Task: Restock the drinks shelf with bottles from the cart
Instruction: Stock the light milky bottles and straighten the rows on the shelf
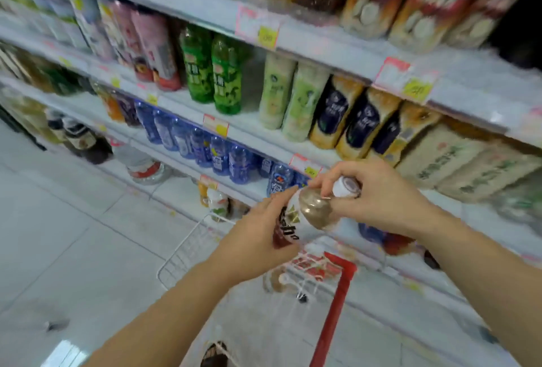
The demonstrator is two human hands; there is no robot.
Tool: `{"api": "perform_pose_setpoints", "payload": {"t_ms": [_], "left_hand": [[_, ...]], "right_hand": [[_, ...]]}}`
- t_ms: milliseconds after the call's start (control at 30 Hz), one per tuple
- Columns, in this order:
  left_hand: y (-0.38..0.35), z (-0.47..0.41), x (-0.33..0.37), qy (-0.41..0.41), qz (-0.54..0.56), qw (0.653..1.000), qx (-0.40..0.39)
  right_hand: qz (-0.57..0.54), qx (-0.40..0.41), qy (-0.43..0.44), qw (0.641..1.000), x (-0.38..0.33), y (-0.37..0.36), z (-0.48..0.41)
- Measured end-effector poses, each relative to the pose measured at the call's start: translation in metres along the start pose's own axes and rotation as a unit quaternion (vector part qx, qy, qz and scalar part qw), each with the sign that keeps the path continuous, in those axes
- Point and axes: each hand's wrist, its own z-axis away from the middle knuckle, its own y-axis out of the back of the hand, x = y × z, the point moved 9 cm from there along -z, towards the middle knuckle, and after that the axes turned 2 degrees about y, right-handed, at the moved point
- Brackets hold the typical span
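A foot in a sandal (214,355) is seen lowest, below both arms. Just above it, under the hands, the cart (187,252) is parked w/ its red handle (334,308) running down toward the person. More bottles (308,272) are lying in the cart, right under the hands, so they can be reached fast.

One bottle (311,217) is held up over the cart, between both hands. It is tipped, cap pointing up and to the right, toward the shelf. The left hand (258,237) is wrapped round the low, dark-label part, fingers curled, so the weight is carried. The right hand (378,196) is closed round the neck just under the white cap (347,186), thumb and fingers pinching it, prob. so the bottle can be steered. It is not yet on a shelf.

Just past the hands, a row of blue bottles (220,158) is lined up on a low shelf. Above the right hand, navy-and-gold bottles (360,123) and pale green ones (290,99) are stood in tight rows, labels out, so buyers can read them. Bright green bottles (214,70) are stood further up-left, next to a gap. Price tags (215,125) are clipped on the shelf edges (337,52). The view is blurry, so which row matches the held bottle can't be told.
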Motion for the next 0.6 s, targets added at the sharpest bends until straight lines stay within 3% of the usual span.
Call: {"api": "perform_pose_setpoints", "payload": {"t_ms": [167, 333, 400, 467, 533, 600], "left_hand": [[0.029, -0.024, 0.109, -0.090, 0.055, 0.993, 0.054], [0.046, -0.046, 0.209, -0.192, 0.108, 0.970, 0.101], [0.050, -0.059, 0.237, -0.208, 0.129, 0.962, 0.121], [0.052, -0.075, 0.259, -0.227, 0.142, 0.953, 0.139], [0.052, -0.093, 0.275, -0.233, 0.154, 0.948, 0.152], [0.048, -0.109, 0.285, -0.230, 0.164, 0.946, 0.159]], "right_hand": [[-0.014, 0.120, 0.095, 0.988, -0.068, 0.105, 0.046], [-0.049, 0.276, 0.153, 0.948, -0.087, 0.189, 0.101], [-0.051, 0.329, 0.129, 0.934, -0.064, 0.216, 0.116], [-0.007, 0.353, 0.045, 0.934, -0.019, 0.233, 0.121], [0.101, 0.342, -0.053, 0.933, 0.027, 0.241, 0.121], [0.199, 0.334, -0.097, 0.916, 0.054, 0.247, 0.121]]}}
